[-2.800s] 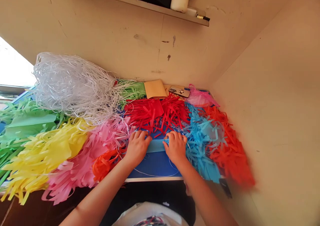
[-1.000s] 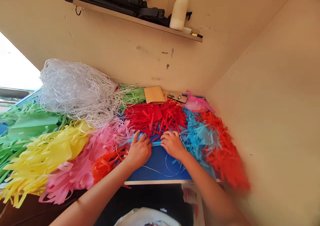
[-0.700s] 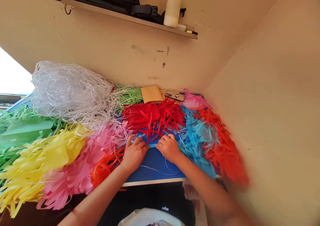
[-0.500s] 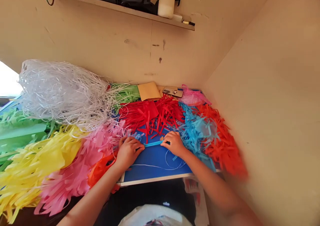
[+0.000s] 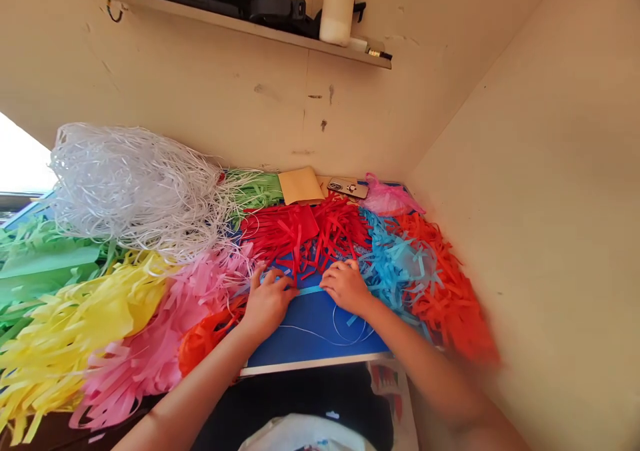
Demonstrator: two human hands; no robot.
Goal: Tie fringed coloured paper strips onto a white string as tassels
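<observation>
A narrow light-blue strip stretches between my hands, low over the blue tabletop. My left hand has thumb and forefinger closed at its left end, with the other fingers bent. At the right end, my right hand is closed on the strip, its fingers curled downward. A thin white string runs in a loop on the tabletop below the strip. Just beyond my hands lies a pile of red fringed strips. Blue fringed strips lie beside my right hand.
White stringy material, green, yellow and pink fringe cover the left side. Orange-red fringe hangs at right. A phone and tan paper lie at the back, below a wall shelf.
My left hand has shifted slightly right, its fingers more raised and spread. My right hand has turned more palm-down over the strip, which now lies lower and flatter.
</observation>
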